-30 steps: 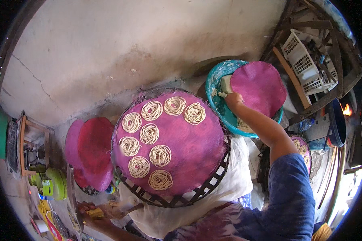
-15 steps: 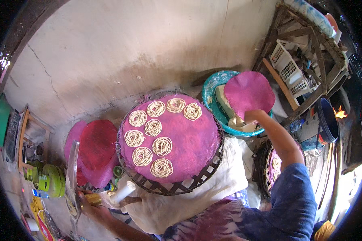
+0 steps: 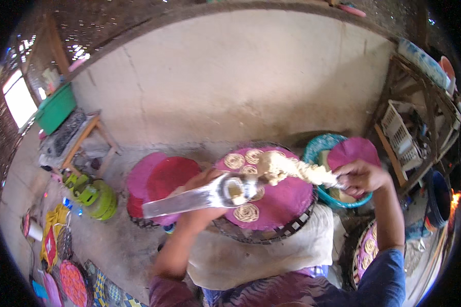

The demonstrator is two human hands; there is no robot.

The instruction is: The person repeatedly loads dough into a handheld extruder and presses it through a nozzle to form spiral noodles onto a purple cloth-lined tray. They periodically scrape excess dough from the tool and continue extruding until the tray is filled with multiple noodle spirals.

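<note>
My left hand grips a metal hand press with a long flat handle and a round chamber, its open end facing up. Closed at the right, my right hand holds a long, ragged lump of pale dough, which reaches over toward the chamber; whether it touches cannot be told. Beneath is a round purple-pink sheet on a woven tray, bearing several coiled dough nests. Behind my right hand stands a teal basin, with a dough block partly under a pink round cover.
Pink and red round sheets lie stacked on the left, with green gas cylinders beyond. A second tray of coils sits by my right elbow. At far right, a flame burns near a dark bucket. A pale wall stands behind.
My right hand has come up out of the basin with the dough. My left hand has raised the press from the lower left to above the tray. The view has tilted upward.
</note>
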